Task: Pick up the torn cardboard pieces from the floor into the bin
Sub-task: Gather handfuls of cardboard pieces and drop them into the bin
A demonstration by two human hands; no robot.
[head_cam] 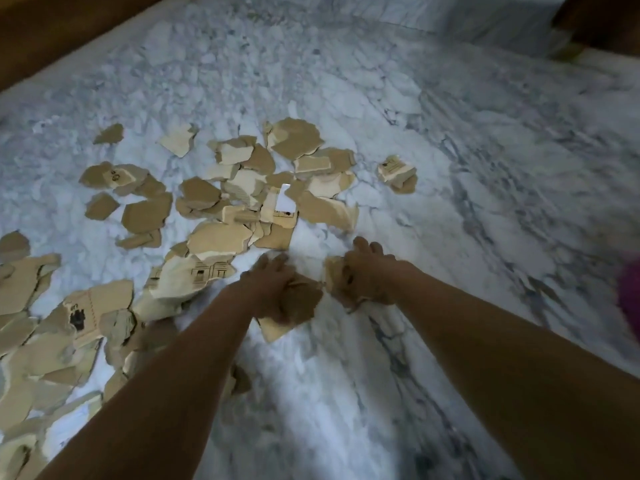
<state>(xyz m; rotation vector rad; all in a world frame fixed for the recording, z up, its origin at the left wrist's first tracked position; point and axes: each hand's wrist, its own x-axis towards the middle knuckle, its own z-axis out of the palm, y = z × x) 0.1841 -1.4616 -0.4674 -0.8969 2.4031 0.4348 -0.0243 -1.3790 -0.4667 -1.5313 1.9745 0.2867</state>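
Several torn brown cardboard pieces (pixel 221 199) lie scattered over the white marble floor (pixel 450 188), from the middle down to the lower left. My left hand (pixel 272 282) is closed around a stack of cardboard pieces (pixel 294 313) just above the floor. My right hand (pixel 363 275) grips another cardboard piece (pixel 334 271) beside it. Both arms reach forward from the bottom of the view. One small piece (pixel 396 173) lies apart to the right. No bin is in view.
A brown wooden edge (pixel 52 36) runs along the upper left, and dark wood (pixel 599 19) stands at the upper right. A purple object (pixel 632 299) shows at the right edge. The image is blurred by motion.
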